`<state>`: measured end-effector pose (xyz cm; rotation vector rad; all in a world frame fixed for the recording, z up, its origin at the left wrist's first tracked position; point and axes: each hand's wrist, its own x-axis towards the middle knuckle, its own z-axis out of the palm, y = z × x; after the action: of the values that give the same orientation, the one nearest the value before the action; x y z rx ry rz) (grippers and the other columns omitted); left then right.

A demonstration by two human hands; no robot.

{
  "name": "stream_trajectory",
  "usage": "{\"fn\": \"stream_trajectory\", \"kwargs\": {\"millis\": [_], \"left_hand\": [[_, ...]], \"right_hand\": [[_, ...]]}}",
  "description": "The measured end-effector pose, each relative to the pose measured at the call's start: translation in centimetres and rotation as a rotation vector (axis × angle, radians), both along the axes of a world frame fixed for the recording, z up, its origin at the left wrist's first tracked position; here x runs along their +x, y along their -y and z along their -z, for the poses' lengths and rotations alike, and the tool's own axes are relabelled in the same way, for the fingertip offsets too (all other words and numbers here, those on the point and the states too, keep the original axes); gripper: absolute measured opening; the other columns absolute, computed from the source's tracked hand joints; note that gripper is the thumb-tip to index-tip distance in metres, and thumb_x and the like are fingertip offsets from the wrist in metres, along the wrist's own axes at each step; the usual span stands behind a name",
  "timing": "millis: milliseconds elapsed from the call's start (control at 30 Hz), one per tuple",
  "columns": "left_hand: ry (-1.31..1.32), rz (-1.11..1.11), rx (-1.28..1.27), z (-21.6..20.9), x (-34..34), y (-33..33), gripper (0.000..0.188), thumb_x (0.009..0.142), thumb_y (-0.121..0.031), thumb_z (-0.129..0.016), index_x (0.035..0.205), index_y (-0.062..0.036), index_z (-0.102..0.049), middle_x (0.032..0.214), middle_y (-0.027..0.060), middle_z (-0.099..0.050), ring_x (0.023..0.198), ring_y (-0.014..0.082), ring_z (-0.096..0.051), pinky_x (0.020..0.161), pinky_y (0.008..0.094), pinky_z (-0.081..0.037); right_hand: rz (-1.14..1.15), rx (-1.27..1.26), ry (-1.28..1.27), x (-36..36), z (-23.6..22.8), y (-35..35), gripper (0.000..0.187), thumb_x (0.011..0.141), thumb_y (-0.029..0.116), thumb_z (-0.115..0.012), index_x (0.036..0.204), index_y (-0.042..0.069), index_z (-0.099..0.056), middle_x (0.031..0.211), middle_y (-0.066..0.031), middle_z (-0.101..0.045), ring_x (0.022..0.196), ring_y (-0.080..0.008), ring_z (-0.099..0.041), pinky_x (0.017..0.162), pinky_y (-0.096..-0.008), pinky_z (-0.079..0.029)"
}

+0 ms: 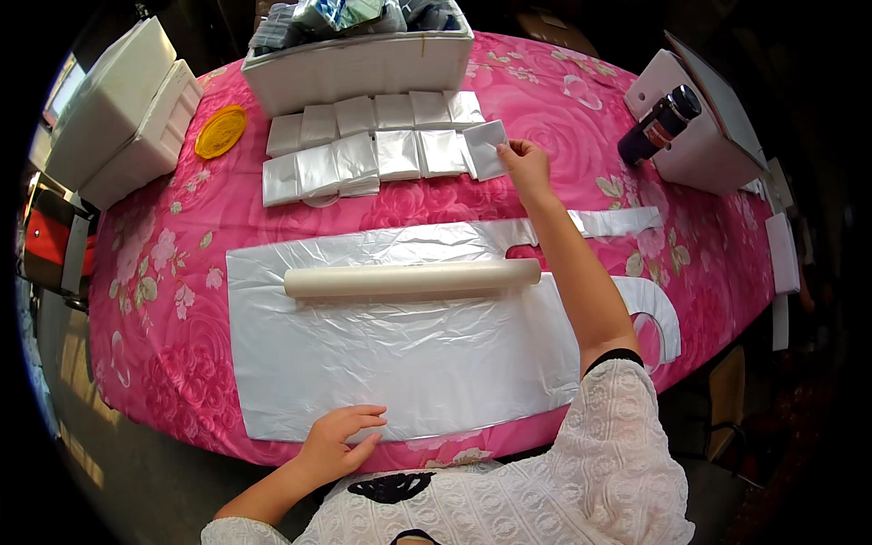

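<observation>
My right hand (529, 169) reaches far across the table and pinches the edge of a folded plastic packet (486, 151), tilted up at the right end of the front row. Two rows of similar silvery folded packets (397, 154) lie beside it, toward the left. Nearer to me, a silvery-white plastic apron (400, 363) is spread flat, with a neck loop (670, 318) at its right end. Across it rests a long off-white roll (409, 278), partly over its upper half. My left hand (338, 440) touches the apron's near edge, fingers apart and holding nothing.
A white foam box (363, 74) filled with packaged items stands behind the rows. More white foam boxes (136, 154) are at the left, near a yellow coiled disc (221, 132). At the right, a dark bottle (658, 124) stands by another white box (695, 154). A pink floral cloth (163, 336) covers the table.
</observation>
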<state>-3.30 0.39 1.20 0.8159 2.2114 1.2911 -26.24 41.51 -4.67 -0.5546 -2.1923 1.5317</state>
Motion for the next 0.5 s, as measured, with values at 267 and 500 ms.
{"fn": "stream_trajectory", "kwargs": {"millis": [267, 500], "left_hand": [[-0.168, 0.119, -0.093, 1.0, 0.3, -0.5, 0.027, 0.069, -0.006, -0.066, 0.096, -0.0068, -0.063, 0.106, 0.0095, -0.062, 0.091, 0.0261, -0.061, 0.075, 0.0328, -0.049], [-0.181, 0.073, -0.009, 0.9, 0.6, -1.0, 0.029, 0.069, -0.006, -0.067, 0.098, -0.0071, -0.062, 0.104, 0.0089, -0.063, 0.088, 0.0259, -0.061, 0.073, 0.0334, -0.05]], "right_hand": [[0.169, 0.461, 0.323, -0.5, 0.8, 1.5, 0.047, 0.076, 0.034, -0.06, 0.112, 0.004, -0.056, 0.11, -0.0192, -0.057, 0.101, -0.0329, -0.055, 0.084, -0.0415, -0.044], [-0.148, 0.799, 0.282, 1.6, -1.0, 3.2, 0.079, 0.069, 0.025, -0.067, 0.13, -0.008, -0.03, 0.108, -0.0263, -0.054, 0.105, -0.0381, -0.051, 0.089, -0.0413, -0.041]]}}
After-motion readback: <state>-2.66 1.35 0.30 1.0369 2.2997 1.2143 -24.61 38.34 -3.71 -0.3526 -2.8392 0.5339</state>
